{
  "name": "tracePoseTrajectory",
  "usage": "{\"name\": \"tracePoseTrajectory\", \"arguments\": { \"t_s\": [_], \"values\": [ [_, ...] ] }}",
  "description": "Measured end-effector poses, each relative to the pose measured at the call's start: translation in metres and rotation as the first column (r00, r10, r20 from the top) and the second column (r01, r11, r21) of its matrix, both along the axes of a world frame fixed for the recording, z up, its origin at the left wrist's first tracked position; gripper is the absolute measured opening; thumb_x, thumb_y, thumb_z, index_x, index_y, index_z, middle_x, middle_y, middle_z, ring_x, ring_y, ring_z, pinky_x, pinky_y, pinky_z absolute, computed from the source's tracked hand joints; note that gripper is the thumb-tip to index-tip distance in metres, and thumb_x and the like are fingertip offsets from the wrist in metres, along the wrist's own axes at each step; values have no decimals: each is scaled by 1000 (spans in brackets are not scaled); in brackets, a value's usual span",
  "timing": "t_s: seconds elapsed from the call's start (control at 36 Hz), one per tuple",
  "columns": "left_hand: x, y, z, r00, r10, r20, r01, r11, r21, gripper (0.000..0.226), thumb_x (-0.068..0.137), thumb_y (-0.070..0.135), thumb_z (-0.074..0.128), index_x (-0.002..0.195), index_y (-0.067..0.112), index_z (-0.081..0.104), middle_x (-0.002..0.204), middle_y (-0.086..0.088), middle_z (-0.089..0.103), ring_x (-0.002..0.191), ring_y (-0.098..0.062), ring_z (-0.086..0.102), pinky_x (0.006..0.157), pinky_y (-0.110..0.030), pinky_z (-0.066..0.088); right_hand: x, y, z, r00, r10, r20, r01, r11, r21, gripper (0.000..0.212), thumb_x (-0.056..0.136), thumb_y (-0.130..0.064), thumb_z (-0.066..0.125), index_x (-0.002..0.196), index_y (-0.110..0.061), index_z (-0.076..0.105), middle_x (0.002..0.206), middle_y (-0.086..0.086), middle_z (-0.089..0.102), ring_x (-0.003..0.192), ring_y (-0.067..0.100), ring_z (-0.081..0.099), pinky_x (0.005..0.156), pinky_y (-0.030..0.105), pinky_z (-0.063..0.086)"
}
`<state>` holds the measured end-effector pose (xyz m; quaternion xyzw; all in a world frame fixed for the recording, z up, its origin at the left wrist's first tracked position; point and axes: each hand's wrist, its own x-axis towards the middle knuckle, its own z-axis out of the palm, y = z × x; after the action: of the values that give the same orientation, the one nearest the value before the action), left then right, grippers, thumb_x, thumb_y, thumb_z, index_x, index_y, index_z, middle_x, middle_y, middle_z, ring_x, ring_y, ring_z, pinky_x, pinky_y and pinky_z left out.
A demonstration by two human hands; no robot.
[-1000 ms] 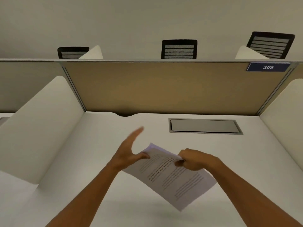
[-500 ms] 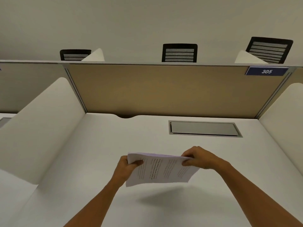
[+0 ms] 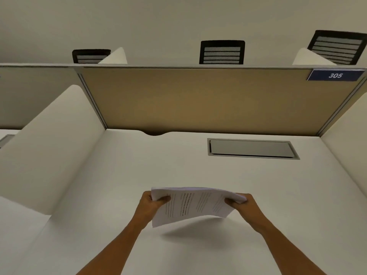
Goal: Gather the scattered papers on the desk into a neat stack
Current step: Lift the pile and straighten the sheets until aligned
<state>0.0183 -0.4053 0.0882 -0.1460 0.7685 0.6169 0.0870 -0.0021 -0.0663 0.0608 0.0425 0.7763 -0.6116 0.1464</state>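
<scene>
A bundle of white printed papers [image 3: 195,205] hangs in the air above the white desk [image 3: 198,169], its printed face turned toward me and its shadow on the desk below. My left hand [image 3: 152,203] grips the bundle's left edge with the thumb on the front. My right hand [image 3: 243,204] grips its right edge the same way. The sheets bow slightly between the two hands. No loose paper lies on the desk surface that I see.
A grey metal cable hatch [image 3: 251,148] is set into the desk at the back right. A tan partition [image 3: 198,100] with a blue "305" sign [image 3: 335,75] closes the back; white side dividers [image 3: 49,139] flank the desk. Black chair backs [image 3: 222,52] show beyond.
My left hand, open a second ago, has closed on the papers' left edge. The bundle has swung from a tilt to level, held between both hands, with my hands spread slightly wider.
</scene>
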Motion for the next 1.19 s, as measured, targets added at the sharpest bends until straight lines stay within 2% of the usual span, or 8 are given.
{"name": "tracePoseTrajectory", "arguments": {
  "t_s": [0.25,0.42,0.5,0.67,0.86,0.94,1.03,1.19],
  "values": [
    [-6,-4,-13,999,-14,-37,12,999,-48,29,83,6,76,81,35,79,78,13,79,72,-3,74,57,-11,53,0,-12,-9,993,-120,-8,119,992,-41,31,92,-10,69,76,-34,81,72,-9,77,64,-1,68,58,10,49],
    [3,3,-36,999,39,-10,-40,999,-19,30,82,1,75,91,29,78,84,8,80,78,-6,75,61,-13,56,2,-21,-24,989,-138,47,139,990,-22,15,91,-14,71,102,-24,75,97,2,79,91,18,74,74,25,58],
    [2,4,-40,998,58,-15,-58,998,-15,32,82,1,76,89,32,76,83,12,80,79,-3,74,62,-12,55,0,-25,-24,988,-150,47,151,989,-6,13,92,-15,71,97,-27,75,97,5,77,91,20,73,75,27,57],
    [-2,0,-37,994,98,-47,-98,995,-6,30,83,6,77,87,36,76,81,14,79,76,-4,74,59,-14,56,-7,-25,-16,984,-175,14,175,984,3,25,91,-10,70,90,-34,75,80,-10,78,73,1,72,61,13,54],
    [12,13,-55,995,65,-70,-66,998,-16,31,85,-3,70,111,13,76,99,1,80,92,-7,74,73,-16,57,10,-35,-46,978,-204,40,204,979,3,22,93,-14,69,114,-13,72,102,6,76,98,23,72,81,33,59],
    [16,22,-57,989,133,-61,-133,991,8,29,87,1,70,106,21,76,93,8,79,89,-7,74,69,-14,57,13,-39,-52,969,-241,54,242,970,1,27,94,-15,67,120,-8,69,105,11,74,99,26,70,83,35,58],
    [17,26,-57,977,212,-37,-211,977,39,25,86,6,74,99,27,73,87,9,77,83,-11,74,59,-12,56,13,-42,-50,964,-263,48,265,964,-24,21,94,-16,67,115,-16,71,100,5,75,96,22,71,77,28,57],
    [22,30,-69,974,217,-68,-213,975,67,26,86,5,73,107,20,73,95,3,77,90,-14,74,65,-14,58,18,-41,-55,953,-290,85,295,954,-52,18,93,-18,69,109,-26,71,99,-2,76,93,12,71,72,20,56]
  ]
}}
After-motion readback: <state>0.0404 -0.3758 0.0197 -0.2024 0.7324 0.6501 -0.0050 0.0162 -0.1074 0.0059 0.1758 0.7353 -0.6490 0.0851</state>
